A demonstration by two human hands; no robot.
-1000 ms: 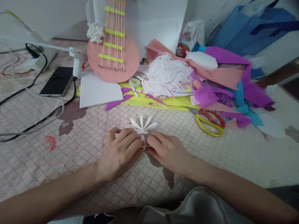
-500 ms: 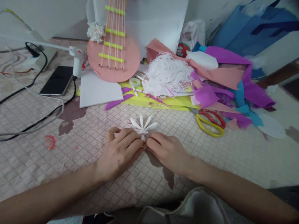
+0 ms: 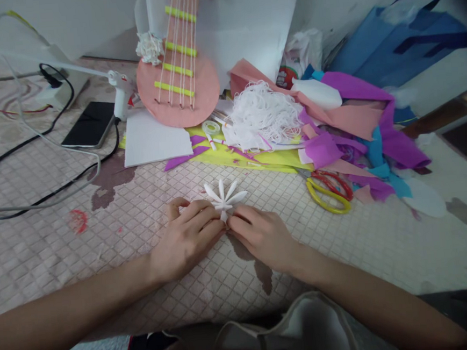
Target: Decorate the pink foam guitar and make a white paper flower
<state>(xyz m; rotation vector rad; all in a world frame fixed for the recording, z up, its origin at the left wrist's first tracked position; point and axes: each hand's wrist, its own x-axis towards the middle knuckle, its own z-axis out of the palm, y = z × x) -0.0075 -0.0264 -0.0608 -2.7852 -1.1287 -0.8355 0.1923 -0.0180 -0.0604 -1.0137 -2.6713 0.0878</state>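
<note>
Flower [image 3: 223, 204], white, with slender pointed petals fanned toward the far side, located near the middle of the patterned tablecloth [image 3: 102, 250], on the near side of the craft materials. Shown with lower end clamped between left hand [image 3: 189, 235] and right hand [image 3: 264, 232]; both with fingers curled and backs upward, brought together, tips nearly meeting at the base. Cannot tell the exact contact of the fingertips, small and partly hidden. Farther off and to the right, scissors [image 3: 312, 190] with one yellow and one red handle. Along the far side, from left to right: phone [image 3: 89, 124] with dark screen; white glue gun [image 3: 120, 97], just beside the phone; white board [image 3: 156, 140], lying flat; pink guitar-shaped cutout [image 3: 204, 88] with yellow crossbars and pale strings, propped at a tilt; ring of tape [image 3: 206, 128]; heap of white string [image 3: 265, 116]; crumpled purple scraps [image 3: 322, 149], mixed with pink and blue pieces. Under the string, yellow sheet [image 3: 224, 157]. At far right, blue bag [image 3: 388, 44].
</note>
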